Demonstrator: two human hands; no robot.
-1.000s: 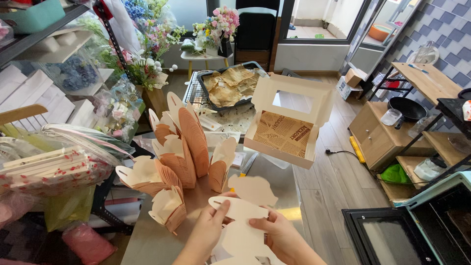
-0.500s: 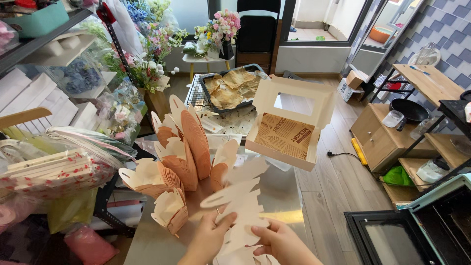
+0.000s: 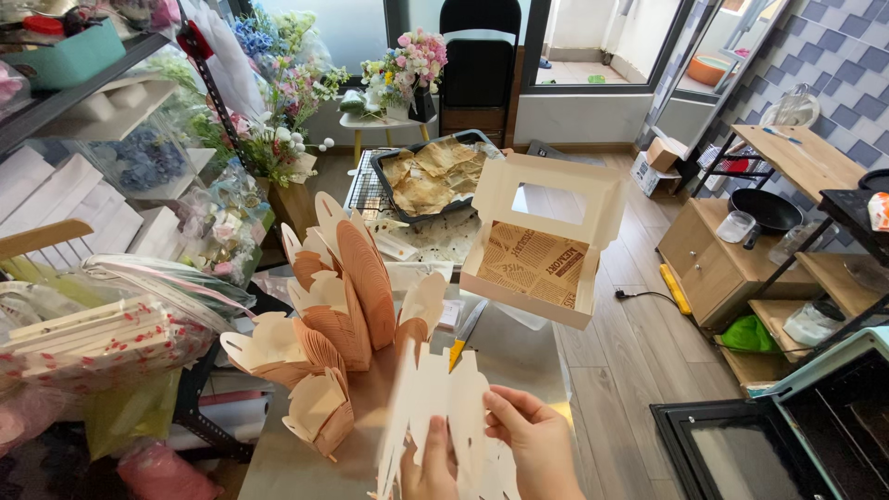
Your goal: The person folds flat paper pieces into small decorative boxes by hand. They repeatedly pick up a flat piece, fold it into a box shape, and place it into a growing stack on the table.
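Cream card, a flat scalloped box blank (image 3: 443, 417), had swung from lying across the table (image 3: 519, 347) to nearly upright, both the left hand (image 3: 428, 472) and right hand (image 3: 535, 444) apparently pinching it, fingers clamped, beside the folded petal boxes (image 3: 338, 306).

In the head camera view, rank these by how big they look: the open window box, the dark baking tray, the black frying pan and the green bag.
Largest to smallest as they appear:
1. open window box
2. dark baking tray, though it sits farther back, so its true size is unsure
3. black frying pan
4. green bag, close to the pan in apparent size
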